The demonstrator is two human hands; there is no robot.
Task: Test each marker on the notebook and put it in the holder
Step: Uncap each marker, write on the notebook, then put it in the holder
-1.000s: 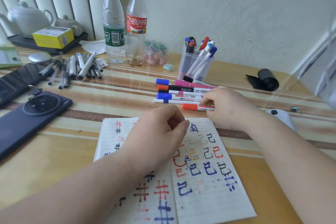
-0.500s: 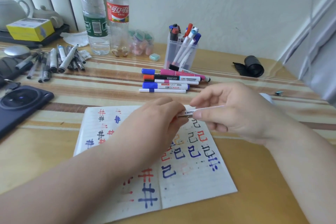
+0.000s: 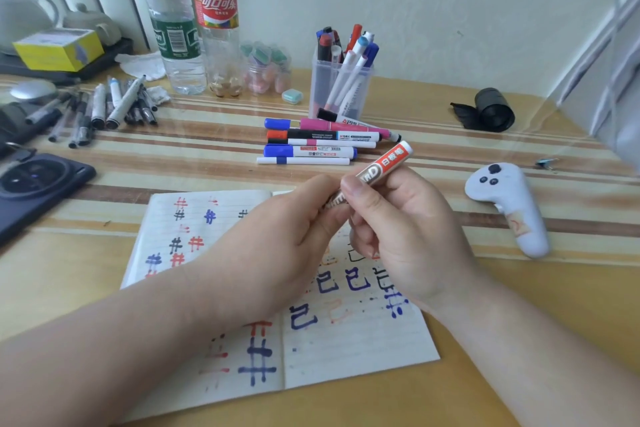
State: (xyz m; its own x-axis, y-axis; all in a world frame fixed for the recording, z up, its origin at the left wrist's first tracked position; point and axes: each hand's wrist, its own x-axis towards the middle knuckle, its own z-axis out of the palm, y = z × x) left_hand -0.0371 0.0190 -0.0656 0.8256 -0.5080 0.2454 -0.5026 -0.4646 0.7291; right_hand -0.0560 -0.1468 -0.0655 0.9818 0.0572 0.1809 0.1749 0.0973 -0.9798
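A whiteboard marker (image 3: 384, 163) with an orange-red label is held in both hands above the open notebook (image 3: 346, 343), tilted so that its far end points toward one o'clock. Its barrel is pinched between the thumb and curled fingers of the right hand (image 3: 401, 232). Its near end is enclosed by the curled fingers of the left hand (image 3: 277, 246), so that end cannot be seen. The notebook is laid flat on the striped table (image 3: 519, 305), and its pages are marked in red, blue and black. At twelve o'clock from the notebook several loose markers (image 3: 311, 149) are laid in a row. Just beyond them a clear holder (image 3: 325, 87) is stood, filled with upright markers. A white controller (image 3: 509, 201) is seen at three o'clock and a dark phone (image 3: 31, 191) at nine o'clock.
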